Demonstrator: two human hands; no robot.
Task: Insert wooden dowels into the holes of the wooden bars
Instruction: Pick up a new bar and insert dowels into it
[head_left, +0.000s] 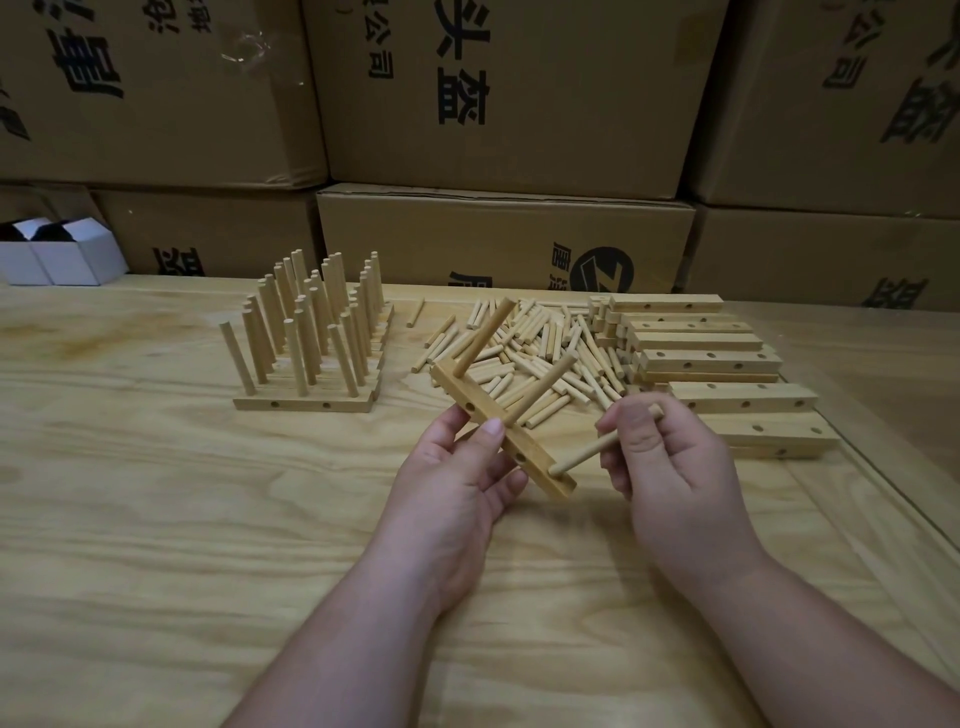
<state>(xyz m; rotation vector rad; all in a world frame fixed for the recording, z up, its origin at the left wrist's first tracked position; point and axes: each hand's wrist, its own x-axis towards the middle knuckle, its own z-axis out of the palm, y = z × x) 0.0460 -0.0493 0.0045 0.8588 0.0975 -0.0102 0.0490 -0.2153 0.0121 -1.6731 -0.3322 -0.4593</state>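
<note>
My left grip (457, 462) holds a wooden bar (501, 428) tilted above the desk (208, 519), fingers curled round its middle. My right grip (660, 457) pinches a dowel (587, 454) whose tip meets the bar's near end. Two dowels (485, 335) already stand in it. Beyond lie loose dowels (540, 353), right of them stacked bars (711, 358), left of them finished bars (311, 332).

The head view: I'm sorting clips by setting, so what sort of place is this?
Probably a small workshop or warehouse packing area: stacked brown printed cardboard cartons line the back, and the pale plywood worktable holds a heap of loose wooden dowels beside stacked drilled wooden bars.
</note>
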